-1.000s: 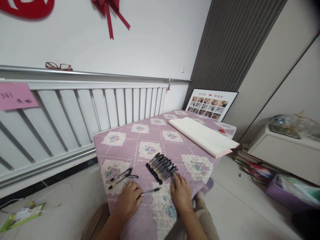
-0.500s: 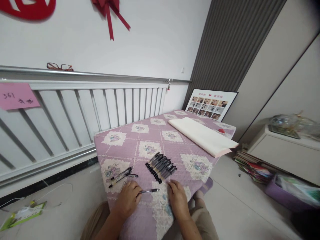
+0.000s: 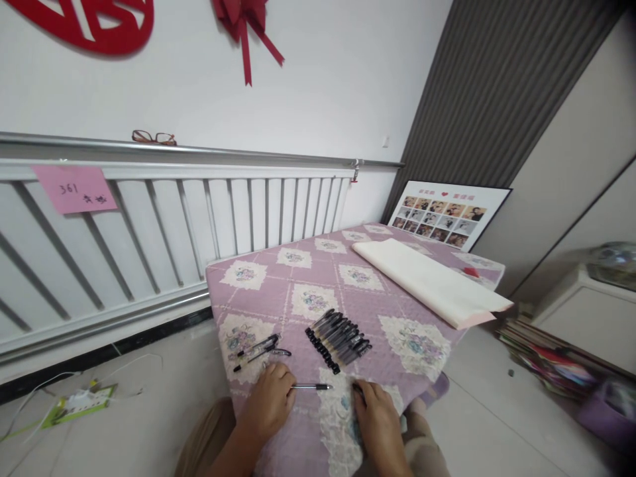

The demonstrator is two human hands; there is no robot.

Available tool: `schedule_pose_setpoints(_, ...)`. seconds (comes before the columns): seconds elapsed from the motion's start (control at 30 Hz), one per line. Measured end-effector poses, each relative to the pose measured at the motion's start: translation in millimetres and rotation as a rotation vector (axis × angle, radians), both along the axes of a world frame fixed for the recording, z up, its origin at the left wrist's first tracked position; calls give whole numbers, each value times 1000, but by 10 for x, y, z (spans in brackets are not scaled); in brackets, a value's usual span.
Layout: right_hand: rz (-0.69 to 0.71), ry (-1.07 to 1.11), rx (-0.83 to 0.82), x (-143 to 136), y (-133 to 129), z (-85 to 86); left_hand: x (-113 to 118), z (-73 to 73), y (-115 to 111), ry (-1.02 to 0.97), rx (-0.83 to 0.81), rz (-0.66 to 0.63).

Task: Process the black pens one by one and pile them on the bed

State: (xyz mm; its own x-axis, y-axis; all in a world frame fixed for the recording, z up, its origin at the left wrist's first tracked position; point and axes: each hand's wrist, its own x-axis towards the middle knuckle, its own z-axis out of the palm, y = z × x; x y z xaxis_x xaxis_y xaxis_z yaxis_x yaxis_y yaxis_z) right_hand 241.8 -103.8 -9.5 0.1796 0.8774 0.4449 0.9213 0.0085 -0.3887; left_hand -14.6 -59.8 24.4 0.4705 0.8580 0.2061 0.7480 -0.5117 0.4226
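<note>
My left hand (image 3: 272, 397) is closed around the rear of a gel pen (image 3: 312, 386), whose bare tip points right, toward my other hand. A small black piece, which looks like a pen cap (image 3: 358, 392), shows between the thumb and fingers of my right hand (image 3: 378, 417); the fingers partly hide it. Just beyond the hands, several black-capped pens (image 3: 340, 338) lie side by side in a slanted row. To the left, beyond my left hand, a few more pens (image 3: 258, 348) lie loosely together, with a cap or clip end (image 3: 282, 352) beside them.
A purple floral cloth (image 3: 278, 298) covers the table. Toward its far right lies a folded cream sheet (image 3: 427, 278), and a framed photo board (image 3: 447, 215) leans behind it. A white radiator (image 3: 248, 212) runs along the wall, with glasses (image 3: 154, 138) on the pipe above.
The view has swung left, so everything sits farther right. My right hand has drawn slightly nearer to me, and the dark piece in its fingers now shows. The left hand still holds the pen.
</note>
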Motion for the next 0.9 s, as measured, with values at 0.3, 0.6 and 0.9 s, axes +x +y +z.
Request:
schedule_pose_setpoints(0.3,353,272,-117,-806,566,521,6,30,-4,14,1,-2)
schedule_pose_setpoints(0.6,398,229,-257,-1185,1149,509,1,6,6,-6,-2,52)
schedule_pose_setpoints(0.9,471,256,-302,-1449,1304,506,-36,66,49,-82,-41,69)
